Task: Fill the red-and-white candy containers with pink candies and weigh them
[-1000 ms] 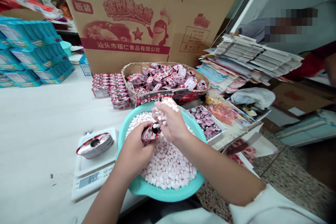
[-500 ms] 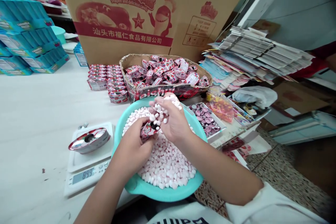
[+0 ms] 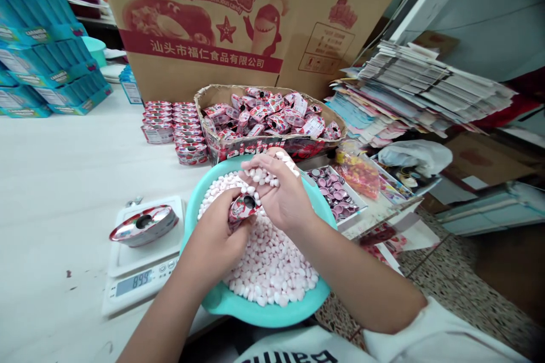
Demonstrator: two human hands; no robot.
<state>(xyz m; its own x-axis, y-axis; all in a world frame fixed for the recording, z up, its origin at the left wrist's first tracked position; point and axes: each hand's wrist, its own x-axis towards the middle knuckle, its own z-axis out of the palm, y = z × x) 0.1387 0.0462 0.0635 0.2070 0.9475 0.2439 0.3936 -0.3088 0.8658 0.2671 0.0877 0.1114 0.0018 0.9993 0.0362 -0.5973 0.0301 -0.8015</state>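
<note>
My left hand (image 3: 221, 232) is closed around a small red-and-white candy container (image 3: 242, 207), its dark round opening tilted toward my other palm. Cupped above a turquoise basin (image 3: 327, 204), my right hand (image 3: 285, 193) holds a pile of small pale pink candies (image 3: 261, 176), some of them at the container's opening. Many more such candies (image 3: 276, 272) fill the basin. On the left, another open candy container (image 3: 145, 224) lies on a white digital scale (image 3: 142, 286), whose display seems to read 89.9.
Behind the basin, a torn carton (image 3: 213, 150) is heaped with containers, beside stacked containers (image 3: 187, 133). Pink caps (image 3: 338, 198) fill a tray at right, near a bag of orange candies (image 3: 360, 173). A large cardboard box (image 3: 255, 79) rises behind; blue boxes (image 3: 51, 62) stand left.
The candies have shifted in my right palm, with fewer lying over the container's opening, so more of the dark hole shows. Both hands stay nearly in place.
</note>
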